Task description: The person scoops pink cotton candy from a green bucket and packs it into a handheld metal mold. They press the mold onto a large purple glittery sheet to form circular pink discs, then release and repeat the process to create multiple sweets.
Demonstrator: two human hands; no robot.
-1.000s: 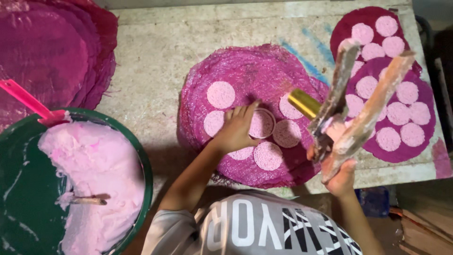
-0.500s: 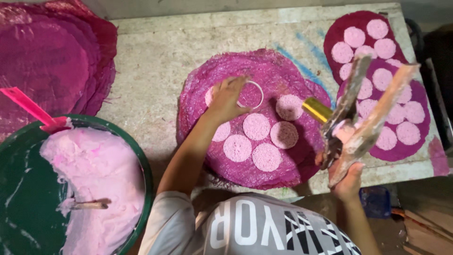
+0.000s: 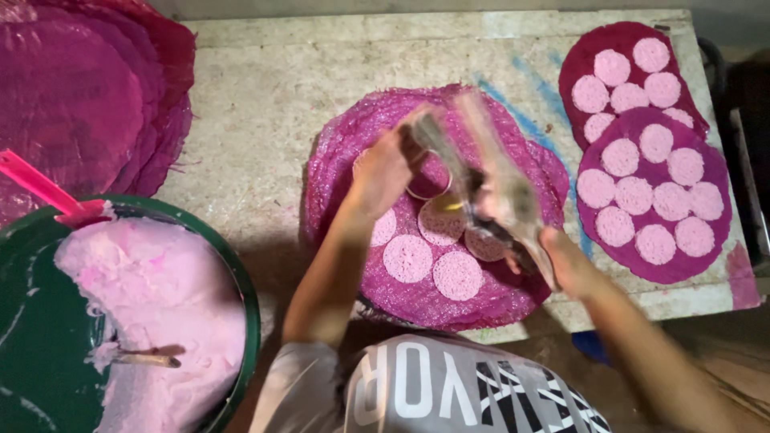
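My left hand (image 3: 383, 172) rests on a round magenta woven mat (image 3: 341, 152) and grips a thin ring mould (image 3: 427, 191) lying on it. Several pale pink discs (image 3: 408, 257) lie on the mat's near half. My right hand (image 3: 564, 262) holds a pair of long flat sticks (image 3: 491, 172) smeared with pink batter. Their blurred ends reach over the ring, close to my left fingers. A yellow piece shows between the sticks, near the ring.
A green basin (image 3: 243, 282) of pink batter (image 3: 152, 305) stands at the near left, with a pink handle (image 3: 36, 186) and a stick in it. Bare magenta mats (image 3: 76, 96) are stacked far left. Two disc-covered mats (image 3: 651, 192) lie on the stone table (image 3: 265, 88) at right.
My right hand has swung the sticks left, from beside the mat to over the ring. My left hand moved the ring from the mat's middle to its far part.
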